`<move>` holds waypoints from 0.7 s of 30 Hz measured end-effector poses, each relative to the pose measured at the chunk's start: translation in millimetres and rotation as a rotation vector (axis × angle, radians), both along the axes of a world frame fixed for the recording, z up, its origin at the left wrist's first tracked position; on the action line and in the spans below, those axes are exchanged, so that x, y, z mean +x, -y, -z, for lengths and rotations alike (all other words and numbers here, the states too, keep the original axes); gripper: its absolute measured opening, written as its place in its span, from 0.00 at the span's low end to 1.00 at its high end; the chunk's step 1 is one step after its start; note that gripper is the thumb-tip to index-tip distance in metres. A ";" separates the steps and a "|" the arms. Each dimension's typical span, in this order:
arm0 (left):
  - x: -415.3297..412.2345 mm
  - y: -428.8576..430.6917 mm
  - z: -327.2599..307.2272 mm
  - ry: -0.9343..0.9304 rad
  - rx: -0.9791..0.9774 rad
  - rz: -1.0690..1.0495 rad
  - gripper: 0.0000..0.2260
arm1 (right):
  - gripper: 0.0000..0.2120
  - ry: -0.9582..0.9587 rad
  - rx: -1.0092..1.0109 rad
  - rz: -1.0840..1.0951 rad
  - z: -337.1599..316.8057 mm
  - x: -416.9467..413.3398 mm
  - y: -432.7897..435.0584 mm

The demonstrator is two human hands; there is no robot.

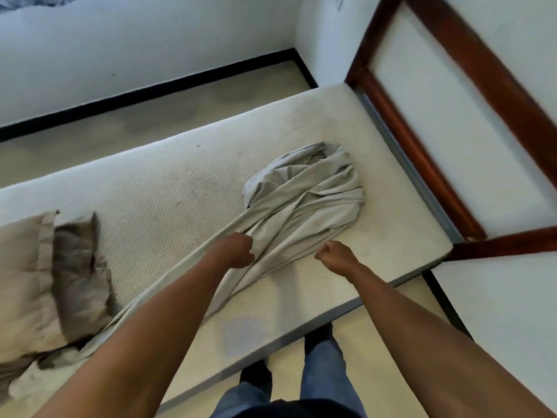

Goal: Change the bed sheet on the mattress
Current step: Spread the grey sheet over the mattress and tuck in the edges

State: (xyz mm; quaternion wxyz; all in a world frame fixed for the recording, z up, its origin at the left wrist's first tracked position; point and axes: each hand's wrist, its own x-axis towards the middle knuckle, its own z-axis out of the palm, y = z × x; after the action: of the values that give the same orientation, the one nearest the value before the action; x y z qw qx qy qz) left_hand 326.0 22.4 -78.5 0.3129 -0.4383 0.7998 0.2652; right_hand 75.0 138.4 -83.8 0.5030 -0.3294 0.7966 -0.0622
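A bare white mattress (168, 188) lies on the floor, running from lower left to upper right. A bunched grey bed sheet (304, 194) is heaped near its right end, with a long fold trailing toward the lower left. My left hand (238, 250) grips a fold of this sheet. My right hand (336, 254) is fisted at the sheet's near edge and pinches the cloth there. Both forearms reach in from the bottom of the view.
A crumpled beige and brown pillow or blanket (54, 276) lies on the mattress's left end. A dark wooden door frame (428, 152) stands right beside the mattress. White walls with black skirting (150, 92) border the cream floor. My feet (256, 372) stand beside the near edge.
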 end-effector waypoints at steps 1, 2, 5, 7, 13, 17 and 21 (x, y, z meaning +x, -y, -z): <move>-22.1 5.3 6.9 -0.007 0.010 -0.004 0.20 | 0.11 0.007 0.020 0.033 8.2 -24.5 1.2; -42.4 10.8 13.5 -0.018 0.024 -0.015 0.20 | 0.13 0.008 0.041 0.056 15.3 -46.8 4.6; -101.1 30.0 40.6 -0.068 0.066 -0.096 0.22 | 0.14 -0.012 0.075 0.133 48.3 -113.8 27.7; -142.0 47.7 65.1 -0.124 0.057 -0.165 0.28 | 0.13 -0.042 0.075 0.224 81.4 -160.4 50.3; -229.4 114.8 135.0 -0.239 -0.102 -0.195 0.35 | 0.42 0.057 0.005 0.653 175.4 -248.4 122.7; -250.1 129.0 152.2 -0.287 -0.075 -0.323 0.37 | 0.40 0.060 -0.007 0.612 201.4 -238.3 153.1; -255.6 135.3 122.4 -0.479 0.165 -0.905 0.45 | 0.15 0.255 -0.279 0.294 177.4 -177.0 147.6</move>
State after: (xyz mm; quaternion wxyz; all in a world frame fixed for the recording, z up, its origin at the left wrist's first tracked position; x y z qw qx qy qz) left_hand 70.4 -112.9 -200.8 0.0086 -0.6412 0.5557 0.5291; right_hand -102.0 -9.2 -261.2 0.5347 -0.2657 0.7496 -0.2855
